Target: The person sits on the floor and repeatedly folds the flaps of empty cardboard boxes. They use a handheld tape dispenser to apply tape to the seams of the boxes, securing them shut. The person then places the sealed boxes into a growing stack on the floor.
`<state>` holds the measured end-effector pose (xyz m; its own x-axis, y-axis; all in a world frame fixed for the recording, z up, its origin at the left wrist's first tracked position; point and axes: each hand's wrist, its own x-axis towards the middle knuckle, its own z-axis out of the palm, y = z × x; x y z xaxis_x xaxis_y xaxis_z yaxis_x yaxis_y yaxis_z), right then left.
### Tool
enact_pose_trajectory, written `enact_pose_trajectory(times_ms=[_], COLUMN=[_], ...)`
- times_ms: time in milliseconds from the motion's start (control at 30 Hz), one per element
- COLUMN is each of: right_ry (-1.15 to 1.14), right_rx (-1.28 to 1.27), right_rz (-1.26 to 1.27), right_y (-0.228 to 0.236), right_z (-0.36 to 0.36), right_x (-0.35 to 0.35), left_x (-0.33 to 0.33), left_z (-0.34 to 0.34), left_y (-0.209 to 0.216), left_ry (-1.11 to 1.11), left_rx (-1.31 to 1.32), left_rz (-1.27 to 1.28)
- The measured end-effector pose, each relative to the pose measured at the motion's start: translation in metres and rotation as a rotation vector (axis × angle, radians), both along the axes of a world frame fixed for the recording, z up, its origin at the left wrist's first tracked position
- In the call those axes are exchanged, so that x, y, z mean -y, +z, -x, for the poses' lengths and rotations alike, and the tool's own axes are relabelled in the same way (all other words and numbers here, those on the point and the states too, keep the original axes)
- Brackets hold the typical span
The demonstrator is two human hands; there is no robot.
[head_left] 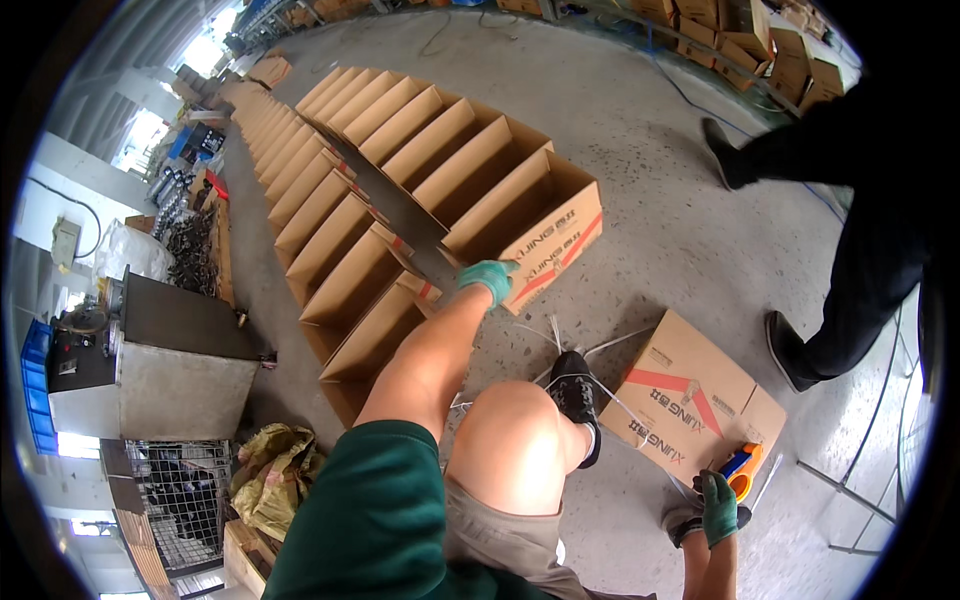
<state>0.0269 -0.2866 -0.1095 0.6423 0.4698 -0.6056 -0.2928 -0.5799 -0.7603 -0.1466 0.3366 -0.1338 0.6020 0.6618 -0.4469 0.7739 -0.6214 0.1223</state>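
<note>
My left hand (pixel 487 281), in a green glove, reaches forward with its fingers closed on the near lower corner of an open cardboard box (pixel 550 250). This box stands at the near end of a row of open boxes. My right hand (pixel 716 508), in a green glove with dark fingers, is low at the right. Its fingers are curled at an orange and blue tape dispenser (pixel 742 468), which it seems to hold; the grip is partly hidden. Beside that hand lies a brown carton (pixel 690 395) with a red stripe, and white strapping (pixel 622 400) runs by its edge.
A second row of open boxes (pixel 345 265) runs alongside on the left. Another person in dark trousers (pixel 870 290) stands at the right. At the left are a metal cabinet (pixel 185 385) and a yellowish sack (pixel 272 478). My shoe (pixel 574 392) is between the boxes and the carton.
</note>
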Motion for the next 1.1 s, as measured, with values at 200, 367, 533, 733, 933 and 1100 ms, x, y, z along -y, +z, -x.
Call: enact_pose_trajectory(times_ms=[200,367,533,733,933,1100], right_ry=[-0.058,-0.025,0.013,0.282,0.269,0.409], right_rx=[-0.046,-0.045,0.085,0.758,0.556,0.485], right_rz=[-0.02,-0.027,-0.039,0.382,0.818,0.87], right_y=[-0.005,-0.014,-0.013,0.0,-0.018,-0.05], right_z=[-0.009,-0.009,-0.019,-0.068,-0.063,-0.048], right_x=[0.001,-0.007,0.006,0.028,0.038,0.035], left_x=[-0.06,-0.093,-0.05,-0.016,0.102,0.206], left_z=[-0.003,0.018,-0.013,-0.082,-0.187,-0.181], left_y=[0.008,0.005,0.043,0.043,0.005,-0.131], left_ry=[0.146,0.361,0.175,-0.424,-0.573,-0.426], left_rx=[-0.276,-0.333,-0.31,-0.101,-0.041,-0.039], left_rz=[-0.117,-0.032,-0.138,0.037,0.454,0.358])
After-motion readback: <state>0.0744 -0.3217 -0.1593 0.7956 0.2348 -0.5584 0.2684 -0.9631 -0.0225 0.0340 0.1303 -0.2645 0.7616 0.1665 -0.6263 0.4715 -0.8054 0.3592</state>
